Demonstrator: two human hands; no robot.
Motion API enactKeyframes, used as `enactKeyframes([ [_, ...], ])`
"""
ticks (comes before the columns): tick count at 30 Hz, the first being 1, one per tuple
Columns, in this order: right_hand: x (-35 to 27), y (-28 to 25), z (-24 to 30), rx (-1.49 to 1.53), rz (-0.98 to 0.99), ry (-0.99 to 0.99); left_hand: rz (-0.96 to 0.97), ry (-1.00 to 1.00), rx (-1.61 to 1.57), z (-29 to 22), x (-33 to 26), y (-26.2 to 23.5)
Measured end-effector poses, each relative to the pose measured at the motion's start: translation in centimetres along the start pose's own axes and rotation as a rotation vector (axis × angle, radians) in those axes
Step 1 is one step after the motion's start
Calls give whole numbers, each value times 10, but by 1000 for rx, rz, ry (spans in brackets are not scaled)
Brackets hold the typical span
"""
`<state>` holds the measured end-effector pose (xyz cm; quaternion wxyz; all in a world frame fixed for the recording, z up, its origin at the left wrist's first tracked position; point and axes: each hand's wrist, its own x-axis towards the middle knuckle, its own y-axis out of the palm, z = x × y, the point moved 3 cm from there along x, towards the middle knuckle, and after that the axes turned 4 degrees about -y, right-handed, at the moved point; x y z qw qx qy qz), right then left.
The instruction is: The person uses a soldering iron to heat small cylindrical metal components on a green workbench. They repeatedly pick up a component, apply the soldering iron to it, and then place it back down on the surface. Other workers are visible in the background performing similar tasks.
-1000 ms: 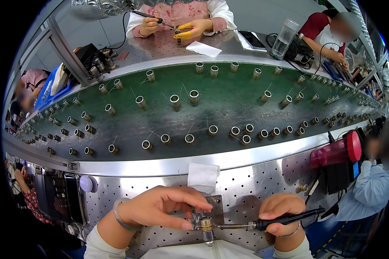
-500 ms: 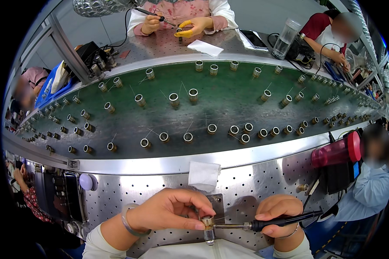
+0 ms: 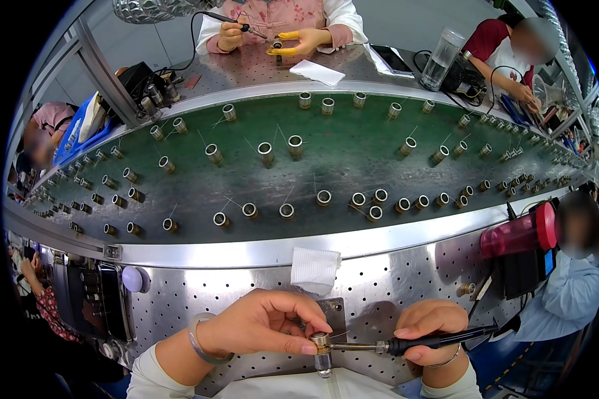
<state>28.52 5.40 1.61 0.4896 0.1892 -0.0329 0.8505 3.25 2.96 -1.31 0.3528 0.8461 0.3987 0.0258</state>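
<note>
Small metal cylinder (image 3: 322, 351) sat low over the perforated counter (image 3: 386, 292), left hand (image 3: 263, 324) fingers pinching its top, right hand (image 3: 427, 327) fingers wrapped tight around a soldering iron (image 3: 406, 344), tip touching the cylinder

Conveyor belt (image 3: 339, 166) behind perforated table (image 3: 393, 286); cylinder (image 3: 321, 349) seemingly on it.

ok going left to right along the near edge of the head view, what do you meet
bracelet → left hand → small metal cylinder pinched in its fingers → soldering iron, tip at the cylinder → right hand gripping the iron's black handle
</note>
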Motion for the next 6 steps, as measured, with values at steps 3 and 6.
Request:
enactKeyframes([
  [3, 0, 0, 0, -1, -3, -5, 3, 4, -14, 0, 0, 1],
  [6, 2, 0, 1, -5, 14, -19, 6, 7, -15, 0, 0, 1],
])
